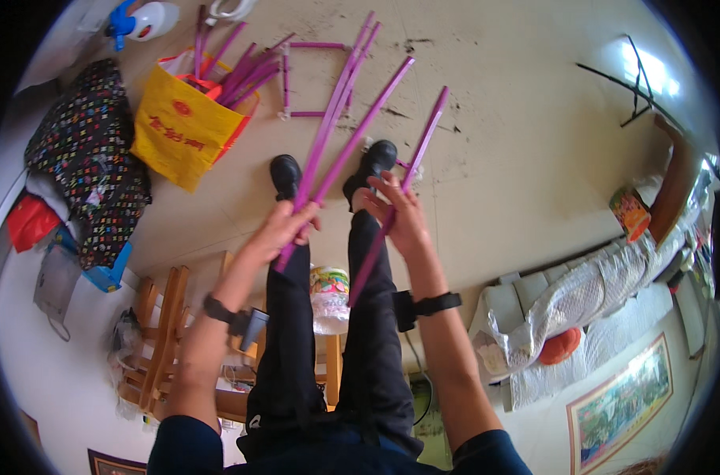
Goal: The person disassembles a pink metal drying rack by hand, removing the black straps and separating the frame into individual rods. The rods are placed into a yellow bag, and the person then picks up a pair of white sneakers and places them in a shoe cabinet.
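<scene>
Left hand: we find the left hand point(285, 226) closed in a fist around a bundle of purple rods point(340, 119); we count three in it, fanning upward and away from the person over the floor.
Right hand: we note the right hand point(403, 218) wrapped around one single purple rod point(400, 190), gripped near its middle, the rod running from beside the right knee up toward the top of the view.
Rods in hand: four in all, three left and one right; the two groups are near each other but not touching.
Rods on floor: we see a partly built purple frame point(316, 79) lying on the floor point(518, 119) beyond the feet, made of about four rods joined at white corner pieces; exact count uncertain.
Rods in bag: one yellow bag point(182, 127) stands on the floor toward the upper left, with a sheaf of purple rods sticking out; we cannot count them surely.
Shoes: two black shoes point(285, 174), planted on the floor just below the frame.
Wrist devices: two, one black band on each forearm.
Wooden chairs: a stack of wooden chairs point(158, 332) at the lower left; number unclear.
Patterned bag: one dark bag with coloured dots point(87, 158) at the left edge of the floor.
Sofa: one covered sofa point(590, 301) along the right side.
</scene>
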